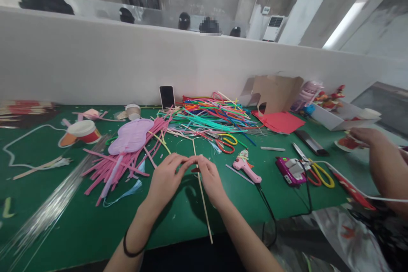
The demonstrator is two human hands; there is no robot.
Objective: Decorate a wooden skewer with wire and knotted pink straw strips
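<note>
My left hand (168, 175) and my right hand (211, 179) meet in front of me with fingertips pinched together. Between them runs a thin wooden stick (204, 204), its far end above my fingers and its near end pointing toward the table edge. Both sets of fingertips close on the stick. A small dark red piece (195, 170) shows just under the fingertips; its kind is hard to make out. To the right lies a pink glue gun (245, 165). Left of my hands are pink pipe cleaners (105, 170) and a lilac padded shape (131, 136).
Scissors (227, 141) lie beyond my hands, before a heap of coloured pipe cleaners (207, 112). A purple power strip (288, 172) and more scissors (318, 174) sit at right. Clear thin rods (54, 204) lie left. At far right, another person's hand (366, 136) holds a paper cup (346, 143).
</note>
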